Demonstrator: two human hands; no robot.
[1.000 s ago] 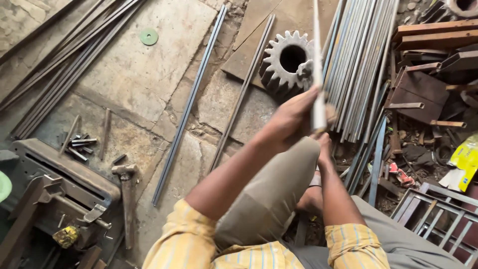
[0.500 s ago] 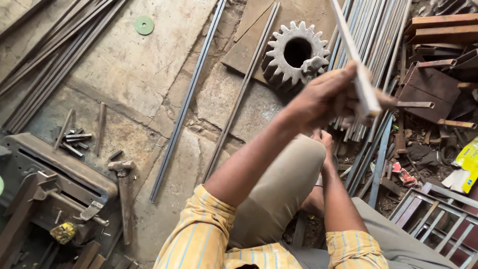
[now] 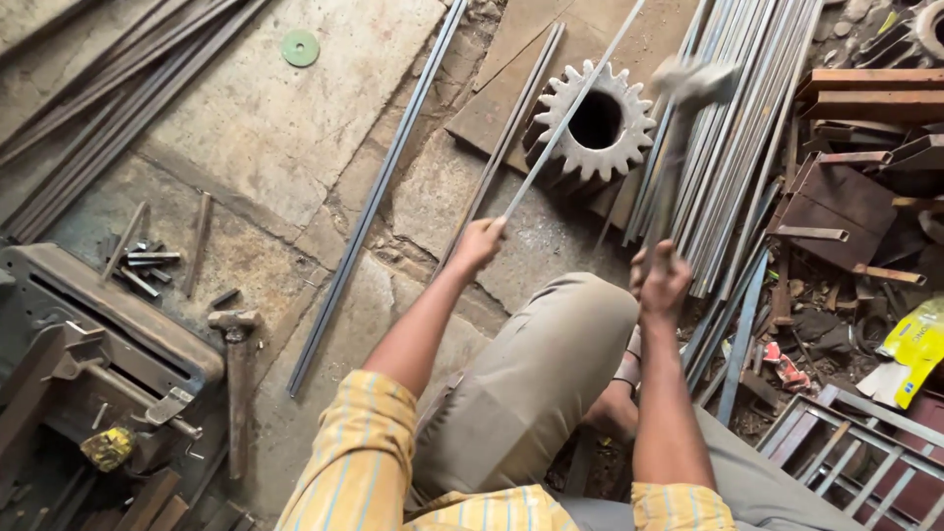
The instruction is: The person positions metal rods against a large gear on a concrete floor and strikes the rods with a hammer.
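My left hand (image 3: 478,242) grips the near end of a thin steel rod (image 3: 575,103) that runs up and away across the top of a large grey gear wheel (image 3: 594,123). My right hand (image 3: 661,278) is closed round the handle of a hammer (image 3: 688,88), whose blurred head hovers just right of the gear. My bent knee in khaki trousers (image 3: 536,374) lies between the two arms.
A bundle of steel rods (image 3: 747,128) lies right of the gear. Long bars (image 3: 379,192) lie on the concrete floor. A second hammer (image 3: 236,374) and loose bolts (image 3: 138,261) rest at left beside a metal machine (image 3: 88,334). Scrap metal (image 3: 846,187) fills the right.
Both hands were close together high by the gear. The left hand has dropped left and down with the rod, and the right hand now shows the hammer swinging near the gear.
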